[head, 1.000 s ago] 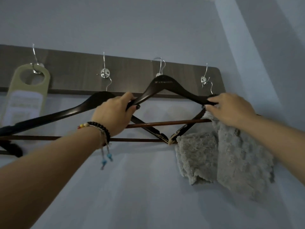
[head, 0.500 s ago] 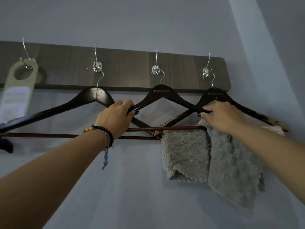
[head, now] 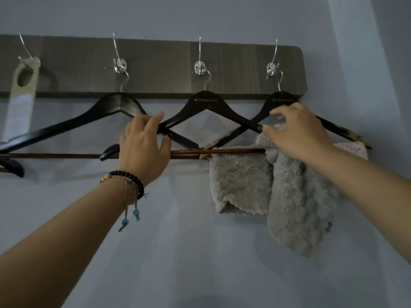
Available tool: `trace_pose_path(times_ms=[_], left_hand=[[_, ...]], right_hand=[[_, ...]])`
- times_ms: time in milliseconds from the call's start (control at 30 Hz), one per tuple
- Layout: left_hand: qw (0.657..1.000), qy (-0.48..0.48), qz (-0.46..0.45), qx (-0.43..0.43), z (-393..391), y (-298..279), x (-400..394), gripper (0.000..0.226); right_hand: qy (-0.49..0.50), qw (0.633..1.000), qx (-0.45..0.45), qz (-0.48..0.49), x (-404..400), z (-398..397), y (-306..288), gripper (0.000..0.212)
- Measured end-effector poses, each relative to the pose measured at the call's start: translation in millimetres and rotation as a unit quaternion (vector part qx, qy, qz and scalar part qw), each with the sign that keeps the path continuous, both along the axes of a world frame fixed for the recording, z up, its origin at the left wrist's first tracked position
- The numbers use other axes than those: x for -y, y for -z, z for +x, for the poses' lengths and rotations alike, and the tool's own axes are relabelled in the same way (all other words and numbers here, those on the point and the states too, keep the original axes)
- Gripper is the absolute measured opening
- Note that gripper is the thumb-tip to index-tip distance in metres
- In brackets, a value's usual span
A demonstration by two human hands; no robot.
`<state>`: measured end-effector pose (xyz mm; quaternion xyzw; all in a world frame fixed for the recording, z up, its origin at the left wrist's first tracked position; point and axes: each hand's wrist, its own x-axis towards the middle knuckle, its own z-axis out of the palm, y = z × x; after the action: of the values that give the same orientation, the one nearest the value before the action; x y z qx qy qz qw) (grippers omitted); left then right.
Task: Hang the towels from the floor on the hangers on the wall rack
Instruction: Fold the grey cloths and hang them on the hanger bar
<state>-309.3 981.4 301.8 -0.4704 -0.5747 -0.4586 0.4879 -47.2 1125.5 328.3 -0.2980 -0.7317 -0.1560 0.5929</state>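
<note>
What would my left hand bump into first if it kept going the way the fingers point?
Most likely the sloping arm of the middle hanger: the left hand has its fingertips right at it, pointing up and toward the wall. Depth is hard to judge from this one view.

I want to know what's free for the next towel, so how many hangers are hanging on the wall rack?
3 clearly: the left hanger, the middle hanger and the right hanger, each on its own hook, the right one carrying the grey towel. Dark ends at the left edge may belong to another.

Grey fluffy towel (head: 278, 187) draped over right hanger (head: 282, 101) bar, three dark hangers hooked on wooden wall rack (head: 160, 63)
</note>
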Motion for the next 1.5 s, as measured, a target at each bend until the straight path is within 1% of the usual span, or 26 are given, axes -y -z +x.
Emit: trace_pose_path(times_ms=[67,133,200,233,300,400,433,533,567,633,700,767,800,867,933,1000,1033,1067,1100,1133,1167,1233,1267,1333,1433,1500], left_hand=[[0.996,0.07,0.034,0.037,26,22,8,0.044],[0.979,0.176,0.036,0.094,58,53,17,0.03],[0.934,0.319,0.021,0.159,94,91,27,0.02],[0.905,0.379,0.012,0.192,111,111,33,0.02],[0.851,0.455,-0.004,0.262,140,151,43,0.029],[0.767,0.52,-0.017,0.375,167,206,57,0.031],[0.742,0.528,-0.023,0.411,175,222,63,0.031],[0.685,0.525,-0.035,0.504,196,260,74,0.028],[0.666,0.53,-0.039,0.524,202,268,76,0.031],[0.645,0.541,-0.059,0.537,211,278,83,0.045],[0.671,0.534,-0.094,0.506,218,283,92,0.027],[0.719,0.49,-0.109,0.481,224,289,101,0.058],[0.727,0.482,-0.099,0.48,228,291,107,0.064],[0.734,0.477,-0.087,0.475,235,295,123,0.052],[0.734,0.478,-0.085,0.475,241,301,142,0.044],[0.713,0.498,-0.085,0.486,243,313,164,0.032],[0.702,0.504,-0.088,0.495,243,319,176,0.026],[0.694,0.504,-0.094,0.505,244,324,190,0.024],[0.687,0.505,-0.099,0.513,244,330,204,0.024],[0.68,0.506,-0.102,0.521,244,337,217,0.025],[0.677,0.501,-0.107,0.528,246,343,230,0.027],[0.679,0.481,-0.125,0.54,251,356,252,0.031],[0.678,0.472,-0.133,0.547,254,362,260,0.031],[0.665,0.466,-0.146,0.565,261,368,276,0.029],[0.654,0.464,-0.178,0.57,268,366,293,0.03],[0.656,0.465,-0.184,0.566,269,362,300,0.032]], right_hand=[[-0.085,0.996,-0.041,0.008,16,5,15,0.037],[-0.19,0.979,-0.077,-0.012,35,8,39,0.026],[-0.307,0.943,-0.109,-0.068,54,12,66,0.019],[-0.363,0.917,-0.128,-0.101,62,14,80,0.018],[-0.452,0.86,-0.172,-0.165,74,17,110,0.023],[-0.537,0.776,-0.219,-0.25,92,22,153,0.027],[-0.554,0.755,-0.226,-0.268,98,24,167,0.03],[-0.571,0.722,-0.237,-0.309,115,31,207,0.047],[-0.573,0.714,-0.235,-0.326,120,34,218,0.051],[-0.573,0.702,-0.22,-0.361,131,39,238,0.057],[-0.578,0.691,-0.217,-0.377,140,46,254,0.06],[-0.583,0.688,-0.228,-0.368,152,54,266,0.056],[-0.579,0.691,-0.238,-0.363,159,58,272,0.052],[-0.545,0.706,-0.261,-0.369,172,67,286,0.037],[-0.462,0.754,-0.263,-0.388,187,75,304,0.032],[-0.335,0.827,-0.231,-0.387,206,84,322,0.031],[-0.291,0.851,-0.224,-0.374,218,88,330,0.029],[-0.281,0.858,-0.228,-0.365,231,92,339,0.024],[-0.302,0.847,-0.235,-0.368,243,95,346,0.018],[-0.345,0.821,-0.235,-0.389,257,97,353,0.013],[-0.399,0.783,-0.217,-0.425,271,99,358,0.008],[-0.482,0.705,-0.15,-0.498,298,102,367,0.014],[-0.5,0.678,-0.127,-0.524,308,103,372,0.02],[-0.497,0.659,-0.122,-0.552,324,107,378,0.027],[-0.465,0.658,-0.127,-0.578,337,112,382,0.035],[-0.455,0.669,-0.129,-0.573,342,114,379,0.025]])
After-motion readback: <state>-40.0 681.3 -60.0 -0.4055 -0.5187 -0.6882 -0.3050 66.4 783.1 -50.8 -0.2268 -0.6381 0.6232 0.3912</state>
